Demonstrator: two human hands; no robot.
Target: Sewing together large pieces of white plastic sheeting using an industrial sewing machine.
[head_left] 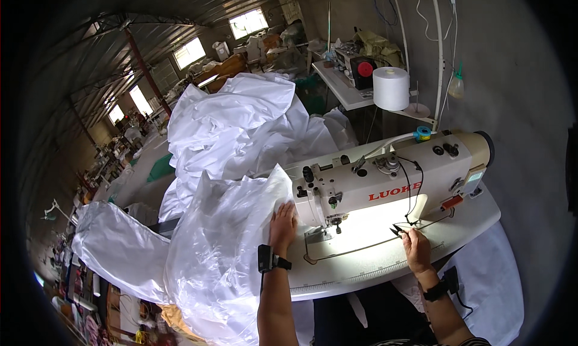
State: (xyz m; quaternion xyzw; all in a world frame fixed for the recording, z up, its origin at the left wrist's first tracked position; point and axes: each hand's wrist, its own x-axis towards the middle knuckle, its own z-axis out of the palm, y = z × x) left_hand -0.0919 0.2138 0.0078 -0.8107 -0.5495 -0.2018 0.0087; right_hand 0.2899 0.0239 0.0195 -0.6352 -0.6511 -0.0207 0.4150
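My left hand [283, 227] lies flat against the shiny white fabric [223, 249], just left of the sewing machine's head. Its fingers are stretched out on the cloth. To the right, on the lit bed, my right hand [416, 249] is closed around small black thread snips [396, 230], tips pointing left toward the needle. A dark cord hangs down from the machine arm close to the snips. Between my hands stands the needle and presser foot [328, 231] of the white sewing machine [385, 183]. The fabric bunches up left of the needle, apart from the presser foot.
A large white thread cone [391, 88] stands behind the machine on a stand. More white fabric [241, 117] is heaped at the back left, and another white piece [487, 280] hangs at the lower right. A second machine table [337, 81] is farther back.
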